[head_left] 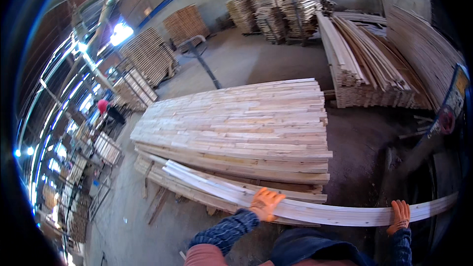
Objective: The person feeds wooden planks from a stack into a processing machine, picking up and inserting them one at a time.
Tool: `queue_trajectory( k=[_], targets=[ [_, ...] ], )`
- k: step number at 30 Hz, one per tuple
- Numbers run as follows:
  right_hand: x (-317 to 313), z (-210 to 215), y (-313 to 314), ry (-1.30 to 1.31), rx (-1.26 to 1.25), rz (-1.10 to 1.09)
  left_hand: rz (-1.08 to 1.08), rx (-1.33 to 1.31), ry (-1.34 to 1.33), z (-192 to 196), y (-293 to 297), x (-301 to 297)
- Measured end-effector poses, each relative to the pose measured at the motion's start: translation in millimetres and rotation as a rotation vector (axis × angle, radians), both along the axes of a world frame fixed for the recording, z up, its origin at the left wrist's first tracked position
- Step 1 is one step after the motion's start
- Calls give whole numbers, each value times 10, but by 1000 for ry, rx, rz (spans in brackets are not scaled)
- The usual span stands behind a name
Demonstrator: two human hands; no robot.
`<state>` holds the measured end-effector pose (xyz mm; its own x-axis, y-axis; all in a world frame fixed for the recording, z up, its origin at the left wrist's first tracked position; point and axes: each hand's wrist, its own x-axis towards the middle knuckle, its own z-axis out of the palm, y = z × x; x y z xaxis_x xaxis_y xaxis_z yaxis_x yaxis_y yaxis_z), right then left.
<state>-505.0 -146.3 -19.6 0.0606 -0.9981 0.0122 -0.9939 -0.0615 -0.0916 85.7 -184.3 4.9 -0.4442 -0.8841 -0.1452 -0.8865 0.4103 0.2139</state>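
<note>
Several long, pale wooden strips [340,213] lie side by side across the front of my body, running from the stack's lower left to the far right. My left hand [266,204], in an orange glove, is closed over them near their middle. Further right, my right hand [400,216], gloved in orange too, wraps its fingers over the same strips; its thumb is hidden. Just beyond the strips stands a broad stack of wooden boards [236,123], its top layer laid in close rows. The strips run along the near side of this stack.
More long boards [364,64] are piled at the far right, beside a machine part [446,118]. Slatted wood stacks [271,15] stand at the back. A metal post [204,66] rises behind the near stack. Another person [109,111] bends over at the left.
</note>
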Motion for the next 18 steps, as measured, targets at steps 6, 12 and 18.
queue_trajectory(
  k=[6,12,18],
  targets=[
    [827,-45,-221,-238,79,394,-46,131,-44,23,22,-895],
    [1211,-92,-258,-182,129,457,-86,89,293,84,150,-1319],
    [425,-190,-258,-125,87,310,-52,-78,45,3,221,-224]
  ],
)
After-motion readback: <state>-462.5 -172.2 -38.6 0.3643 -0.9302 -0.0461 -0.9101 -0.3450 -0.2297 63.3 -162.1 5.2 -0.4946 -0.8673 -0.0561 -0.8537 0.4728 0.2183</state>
